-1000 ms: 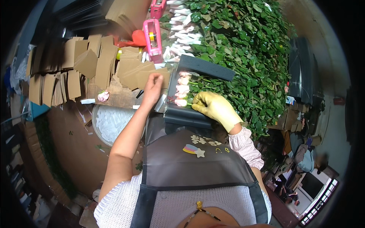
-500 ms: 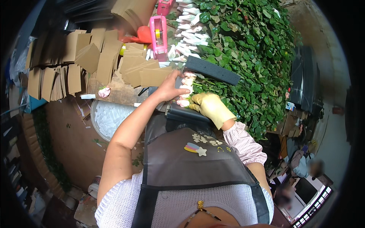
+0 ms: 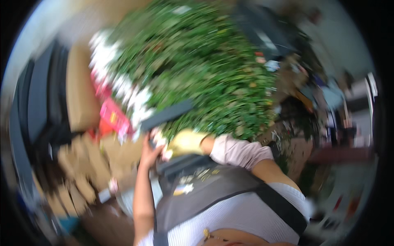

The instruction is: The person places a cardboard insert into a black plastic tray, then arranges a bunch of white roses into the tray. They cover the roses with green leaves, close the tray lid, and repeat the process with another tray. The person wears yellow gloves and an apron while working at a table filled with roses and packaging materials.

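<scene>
Motion blurs the whole view. A small row of pale pink roses lies between my hands in front of the dark ridged bar. My left hand, bare, rests at the left side of the blooms with thumb and fingers spread apart around them. From the right, my right hand in a yellow glove reaches to the flowers' lower side. Its fingers are smeared, so any grip on a stem is not clear. A black padded edge lies just under the hands, against my dark apron.
A large heap of leafy green stems spreads beyond the bar, with white-wrapped bundles along its left. Left of those stand a pink tape dispenser and brown cardboard pieces. A single pink rose lies near a pale tub.
The view has swung, so the bench and leaf heap appear turned and shifted left. Both hands stay at the row of roses, in much the same pose.
</scene>
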Demonstrator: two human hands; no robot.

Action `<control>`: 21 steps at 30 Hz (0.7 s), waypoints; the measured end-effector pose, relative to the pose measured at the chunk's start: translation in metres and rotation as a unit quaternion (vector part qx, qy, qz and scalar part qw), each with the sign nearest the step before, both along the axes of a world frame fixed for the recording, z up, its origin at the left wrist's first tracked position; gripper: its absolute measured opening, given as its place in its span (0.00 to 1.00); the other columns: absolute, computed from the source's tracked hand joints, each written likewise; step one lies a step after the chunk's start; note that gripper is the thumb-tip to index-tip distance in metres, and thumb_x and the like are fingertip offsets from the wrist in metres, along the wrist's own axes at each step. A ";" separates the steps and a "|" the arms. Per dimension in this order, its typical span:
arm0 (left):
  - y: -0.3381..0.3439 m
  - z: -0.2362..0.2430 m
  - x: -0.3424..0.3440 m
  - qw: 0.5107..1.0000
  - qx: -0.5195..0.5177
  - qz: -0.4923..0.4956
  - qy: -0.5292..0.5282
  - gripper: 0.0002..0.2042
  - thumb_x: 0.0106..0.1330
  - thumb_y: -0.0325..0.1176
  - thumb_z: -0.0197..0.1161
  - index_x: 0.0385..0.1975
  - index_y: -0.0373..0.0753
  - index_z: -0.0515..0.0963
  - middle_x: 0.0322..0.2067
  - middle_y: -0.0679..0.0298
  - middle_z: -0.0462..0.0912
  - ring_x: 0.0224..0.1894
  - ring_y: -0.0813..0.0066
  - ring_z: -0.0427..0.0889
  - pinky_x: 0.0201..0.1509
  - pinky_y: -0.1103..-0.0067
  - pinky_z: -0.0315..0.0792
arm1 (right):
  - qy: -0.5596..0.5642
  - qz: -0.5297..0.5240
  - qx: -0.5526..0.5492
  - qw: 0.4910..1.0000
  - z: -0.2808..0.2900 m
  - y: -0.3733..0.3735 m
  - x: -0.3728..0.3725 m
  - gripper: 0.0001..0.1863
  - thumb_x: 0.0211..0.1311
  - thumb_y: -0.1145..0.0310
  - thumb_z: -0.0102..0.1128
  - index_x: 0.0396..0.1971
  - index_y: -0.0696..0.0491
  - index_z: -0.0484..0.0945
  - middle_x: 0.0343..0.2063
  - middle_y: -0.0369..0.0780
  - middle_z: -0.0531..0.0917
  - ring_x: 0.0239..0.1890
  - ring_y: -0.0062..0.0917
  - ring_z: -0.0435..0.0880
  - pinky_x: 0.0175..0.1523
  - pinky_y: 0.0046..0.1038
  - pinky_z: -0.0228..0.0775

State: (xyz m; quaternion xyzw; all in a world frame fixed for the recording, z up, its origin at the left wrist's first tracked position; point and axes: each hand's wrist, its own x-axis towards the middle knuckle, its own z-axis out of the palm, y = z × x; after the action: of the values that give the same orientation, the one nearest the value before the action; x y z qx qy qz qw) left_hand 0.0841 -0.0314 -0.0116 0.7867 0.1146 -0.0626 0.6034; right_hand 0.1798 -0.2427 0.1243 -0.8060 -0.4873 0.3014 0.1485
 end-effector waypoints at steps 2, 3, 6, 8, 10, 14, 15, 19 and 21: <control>0.009 -0.005 -0.002 1.000 -0.014 0.011 0.023 0.44 0.58 0.31 0.74 0.72 0.31 0.53 0.65 0.50 0.68 0.66 0.60 0.68 0.71 0.67 0.64 | 0.023 -0.063 0.143 0.988 0.015 -0.021 -0.005 0.19 0.65 0.48 0.59 0.40 0.47 0.86 0.31 0.41 0.89 0.33 0.43 0.87 0.42 0.40 0.79; 0.007 -0.007 -0.002 0.999 -0.024 0.017 0.017 0.47 0.57 0.35 0.76 0.73 0.31 0.53 0.67 0.47 0.65 0.68 0.57 0.66 0.72 0.66 0.62 | 0.043 -0.118 0.172 0.977 0.041 -0.032 -0.011 0.20 0.68 0.48 0.58 0.39 0.49 0.86 0.30 0.40 0.88 0.31 0.38 0.87 0.40 0.37 0.79; 0.009 -0.003 0.001 0.997 -0.036 0.039 0.054 0.45 0.57 0.36 0.77 0.71 0.32 0.55 0.65 0.50 0.65 0.67 0.59 0.65 0.73 0.66 0.59 | 0.391 -0.184 0.125 0.893 0.085 -0.088 -0.013 0.25 0.75 0.46 0.54 0.33 0.54 0.84 0.25 0.36 0.87 0.24 0.22 0.83 0.32 0.26 0.76; -0.007 0.014 0.002 0.994 -0.092 0.057 0.025 0.38 0.60 0.27 0.73 0.68 0.37 0.58 0.58 0.53 0.68 0.50 0.63 0.76 0.44 0.74 0.80 | 0.439 -0.237 0.011 0.867 0.074 -0.137 -0.023 0.30 0.76 0.43 0.52 0.25 0.56 0.82 0.22 0.35 0.85 0.22 0.21 0.82 0.28 0.26 0.74; -0.014 0.022 0.005 0.993 -0.106 0.048 0.023 0.32 0.61 0.26 0.71 0.62 0.35 0.61 0.51 0.59 0.69 0.40 0.72 0.74 0.39 0.78 0.76 | 0.301 -0.325 -0.168 0.881 0.056 -0.155 -0.046 0.34 0.74 0.39 0.47 0.22 0.54 0.82 0.21 0.34 0.84 0.22 0.22 0.81 0.32 0.26 0.75; -0.029 0.130 0.021 0.914 0.344 -0.187 0.104 0.33 0.69 0.55 0.60 0.57 0.27 0.67 0.40 0.47 0.87 0.45 0.60 0.87 0.55 0.67 0.76 | 0.186 -0.401 -0.025 0.897 -0.032 -0.162 -0.104 0.30 0.71 0.36 0.51 0.39 0.51 0.83 0.28 0.36 0.83 0.33 0.29 0.82 0.42 0.33 0.72; 0.001 0.080 0.019 0.940 0.264 -0.196 0.090 0.33 0.70 0.57 0.57 0.56 0.27 0.68 0.40 0.47 0.87 0.46 0.57 0.86 0.54 0.66 0.76 | 0.229 -0.378 -0.020 0.897 -0.019 -0.157 -0.099 0.29 0.71 0.37 0.51 0.38 0.52 0.82 0.27 0.37 0.82 0.32 0.28 0.80 0.40 0.33 0.70; 0.007 0.079 0.021 0.866 0.411 -0.279 0.057 0.42 0.69 0.63 0.56 0.69 0.32 0.57 0.59 0.40 0.69 0.62 0.49 0.75 0.68 0.60 0.64 | 0.295 -0.398 0.048 0.867 0.010 -0.160 -0.096 0.26 0.71 0.42 0.58 0.38 0.55 0.81 0.26 0.34 0.79 0.31 0.21 0.76 0.36 0.30 0.67; 0.095 -0.074 0.017 0.825 0.404 -0.367 -0.145 0.42 0.68 0.64 0.56 0.76 0.48 0.52 0.75 0.40 0.46 0.70 0.39 0.63 0.74 0.51 0.56 | 0.355 -0.373 0.124 0.848 0.029 -0.161 -0.082 0.31 0.70 0.39 0.55 0.46 0.57 0.82 0.34 0.37 0.82 0.38 0.24 0.79 0.44 0.29 0.72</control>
State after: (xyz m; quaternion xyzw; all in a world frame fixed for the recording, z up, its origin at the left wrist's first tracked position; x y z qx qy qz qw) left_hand 0.1008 0.0638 -0.0856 0.9439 -0.2567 -0.1127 0.1742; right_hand 0.0979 -0.4036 0.1533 -0.7399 -0.0976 0.4262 0.5113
